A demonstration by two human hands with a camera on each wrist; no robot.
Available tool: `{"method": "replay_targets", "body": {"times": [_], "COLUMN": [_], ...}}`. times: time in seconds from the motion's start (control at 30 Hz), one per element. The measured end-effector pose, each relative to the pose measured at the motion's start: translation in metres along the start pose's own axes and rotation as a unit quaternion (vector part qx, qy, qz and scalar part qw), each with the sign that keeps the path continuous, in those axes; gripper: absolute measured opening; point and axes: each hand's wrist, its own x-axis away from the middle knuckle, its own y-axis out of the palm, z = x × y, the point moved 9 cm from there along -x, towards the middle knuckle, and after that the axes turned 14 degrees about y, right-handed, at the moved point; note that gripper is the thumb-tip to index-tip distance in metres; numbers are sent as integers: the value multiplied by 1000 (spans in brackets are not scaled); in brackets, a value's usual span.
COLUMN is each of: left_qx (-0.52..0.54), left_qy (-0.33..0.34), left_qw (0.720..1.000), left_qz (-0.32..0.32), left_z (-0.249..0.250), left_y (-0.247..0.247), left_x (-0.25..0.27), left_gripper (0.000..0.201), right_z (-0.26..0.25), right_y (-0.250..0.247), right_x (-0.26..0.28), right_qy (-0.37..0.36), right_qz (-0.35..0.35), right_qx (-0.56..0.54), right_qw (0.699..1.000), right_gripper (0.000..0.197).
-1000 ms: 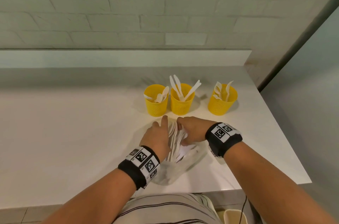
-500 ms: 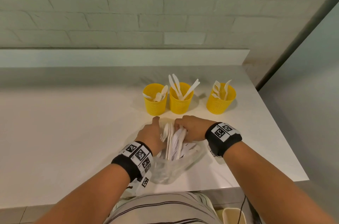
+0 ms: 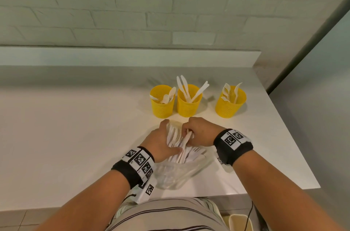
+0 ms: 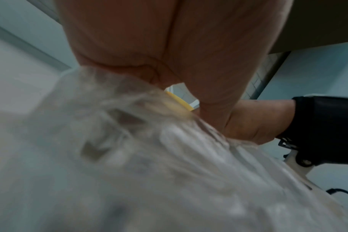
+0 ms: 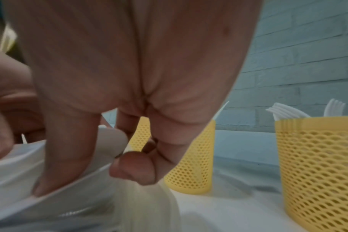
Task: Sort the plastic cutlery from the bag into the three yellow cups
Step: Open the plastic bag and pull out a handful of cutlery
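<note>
A: Status on the hands?

B: Both at the clear plastic bag [image 3: 176, 176], which lies on the white desk [image 3: 75, 136] near its front edge, just in front of the cups. Left hand [image 3: 161, 143] rests against the left side of the white cutlery bundle [image 3: 177, 141] sticking out of the bag mouth, fingers fairly straight along it, thumb across the handles. Whether it actually grips the bag film I cannot tell; the left wrist view is blurred plastic.

A: Right?

B: Right hand [image 3: 200, 130] has fingers curled, pinching one white piece [image 5: 111, 141] at the top of the bundle. Right wrist view shows a finger [image 5: 66, 157] pressed on the flat handles and another fingertip curled under.

A: Cups?

B: Three yellow mesh cups in a row behind the hands. Left cup [image 3: 162, 101] holds spoons, middle cup [image 3: 189, 100] holds knives; those two stand just beside each other. Right cup [image 3: 230, 103] holds forks and stands apart from the middle one.

A: Anything else in frame?

B: Brick wall [image 3: 132, 3] behind the desk, marker wristbands on both wrists.
</note>
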Motion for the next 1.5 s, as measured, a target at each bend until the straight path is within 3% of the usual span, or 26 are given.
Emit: {"method": "replay_targets", "body": {"times": [0.1, 0.3, 0.4, 0.5, 0.6, 0.67, 0.73, 0.83, 0.97, 1.23, 1.37, 1.5], "left_qx": [3, 7, 15, -29, -75, -81, -64, -42, -51, -54, -45, -38], "left_qy": [5, 27, 32, 33, 30, 27, 19, 11, 15, 12, 36, 64], "left_qw": [1000, 1000, 999, 999, 996, 996, 998, 999, 998, 998, 998, 997], "left_qz": [0, 11, -4, -30, -27, -24, -22, 1, 25, 43, 37, 10], "left_z": [1, 6, 14, 17, 18, 17, 15, 16, 21, 19, 25, 32], "left_y": [3, 2, 7, 18, 21, 20, 19, 13, 8, 5, 6, 14], "left_x": [-1, -3, -2, -4, -7, -7, -6, -4, -3, -1, 1, 0], "left_gripper": [115, 100, 115, 128, 112, 109, 114, 123, 123, 102, 98, 95], "right_z": [-3, 2, 6, 9, 11, 18, 23, 23, 23, 40, 45, 48], "right_y": [2, -2, -6, -5, -6, -10, -2, 19, 29, 15, 7, 8], "right_x": [0, 1, 4, 7, 15, 23, 31, 37, 35, 34, 36, 35], "right_qy": [-3, 21, 34, 65, 80, 87, 83, 66, 69, 81, 90, 119], "right_qz": [10, 5, 22, 23, 6, 9, -22, -56, -42, 14, 69, 107], "right_qx": [-2, -60, -104, -204, -310, -272, -157, -27, 3, -160, -273, -386], "right_qw": [1000, 998, 994, 976, 947, 958, 984, 996, 997, 984, 955, 909], "right_gripper": [24, 17, 13, 15, 17, 26, 36, 41, 44, 21, 15, 21]}}
